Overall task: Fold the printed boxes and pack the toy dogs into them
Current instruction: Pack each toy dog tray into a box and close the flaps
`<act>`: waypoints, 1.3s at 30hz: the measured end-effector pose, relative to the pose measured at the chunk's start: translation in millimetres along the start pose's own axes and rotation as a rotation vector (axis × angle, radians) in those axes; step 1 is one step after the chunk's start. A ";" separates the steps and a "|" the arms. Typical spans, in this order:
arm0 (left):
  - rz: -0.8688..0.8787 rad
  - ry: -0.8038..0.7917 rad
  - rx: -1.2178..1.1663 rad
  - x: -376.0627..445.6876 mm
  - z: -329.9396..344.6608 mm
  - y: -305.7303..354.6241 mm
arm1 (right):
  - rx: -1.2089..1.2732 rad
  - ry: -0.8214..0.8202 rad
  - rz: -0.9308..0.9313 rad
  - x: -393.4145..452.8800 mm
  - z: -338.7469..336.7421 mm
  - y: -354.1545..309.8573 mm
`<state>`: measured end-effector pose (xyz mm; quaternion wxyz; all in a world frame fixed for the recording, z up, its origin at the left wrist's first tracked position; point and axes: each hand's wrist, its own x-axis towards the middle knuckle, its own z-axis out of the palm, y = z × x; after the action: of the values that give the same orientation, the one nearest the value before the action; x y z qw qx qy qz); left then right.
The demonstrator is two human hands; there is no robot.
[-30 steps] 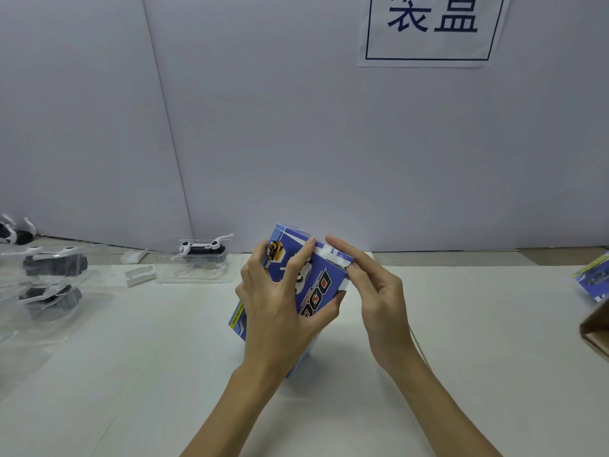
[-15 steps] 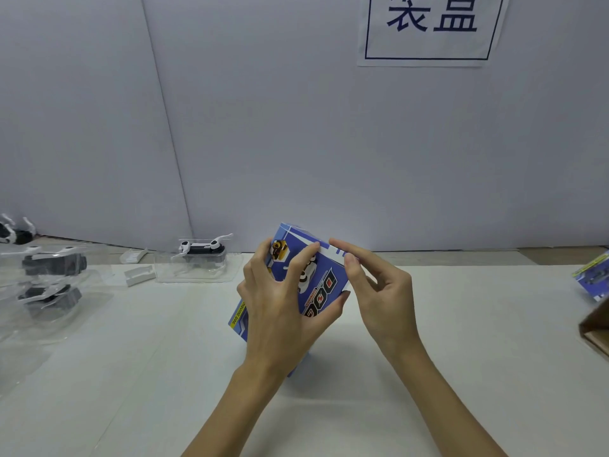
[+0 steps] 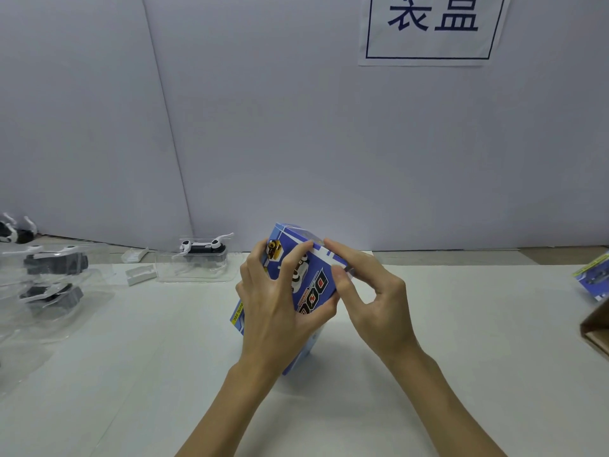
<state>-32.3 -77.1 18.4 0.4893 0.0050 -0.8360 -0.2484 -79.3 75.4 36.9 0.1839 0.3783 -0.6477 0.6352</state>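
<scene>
A blue printed box [image 3: 313, 285] with "DOG" lettering stands tilted on the white table [image 3: 478, 341] at the centre. My left hand [image 3: 273, 308] grips it from the near side, fingers curled over its front face. My right hand [image 3: 372, 291] pinches the box's upper right edge between thumb and forefinger. A white and black toy dog [image 3: 204, 248] lies in a clear plastic tray [image 3: 197, 268] at the back, left of the box. More toy dogs [image 3: 52, 263] in clear trays lie at the far left.
Small white plastic pieces [image 3: 140, 275] lie between the trays. Another blue printed box [image 3: 593, 275] shows at the right edge, above a brown cardboard carton [image 3: 596, 328]. A grey wall with a printed paper sign [image 3: 431, 28] closes the back.
My right hand has slid along the box's top right edge and curled into a pinch there. The left hand keeps its grip; the box has barely moved.
</scene>
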 end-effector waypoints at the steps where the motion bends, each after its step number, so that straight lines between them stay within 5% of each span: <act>1: -0.001 -0.002 -0.003 0.2 -0.2 0.5 | 0.025 0.010 0.023 -0.1 0.6 0.8; 7: 0.038 0.025 0.055 0.2 5.7 8.8 | 0.403 0.175 0.349 3.4 5.8 -2.0; 16: 0.005 0.044 -0.028 -1.0 1.5 -1.6 | 0.112 -0.003 0.074 -5.0 7.7 -1.7; 24: -0.002 -0.023 -0.024 4.2 -2.3 -7.2 | -0.048 0.007 -0.054 -6.8 13.4 10.4; 39: -0.002 -0.104 -0.010 3.1 -0.9 -5.5 | -0.053 0.072 -0.014 -6.3 18.0 14.1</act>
<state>-34.5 -83.1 18.9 0.4449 -0.0095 -0.8590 -0.2532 -81.1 58.4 20.4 0.2215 0.3546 -0.6545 0.6299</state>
